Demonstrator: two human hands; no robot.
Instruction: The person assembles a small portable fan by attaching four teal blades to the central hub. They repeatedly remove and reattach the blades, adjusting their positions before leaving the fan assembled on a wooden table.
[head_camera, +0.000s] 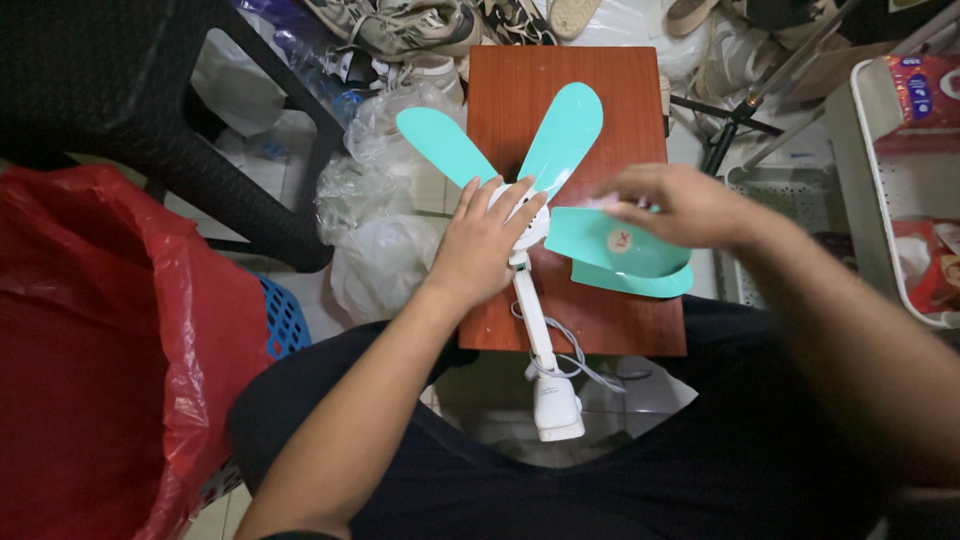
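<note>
Left hand fingers spread flat, pressing the white fan hub on the wooden stool; right hand, motion-blurred, fingers loosely curled on a loose teal blade, grip unclear; two attached blades fan outward from hub.

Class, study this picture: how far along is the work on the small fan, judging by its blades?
Done: two turquoise blades stand out from the white hub. In hand: the left hand presses the hub; the right hand, blurred, rests on a third blade. Left: another blade lies loose underneath on the wooden stool.
</note>
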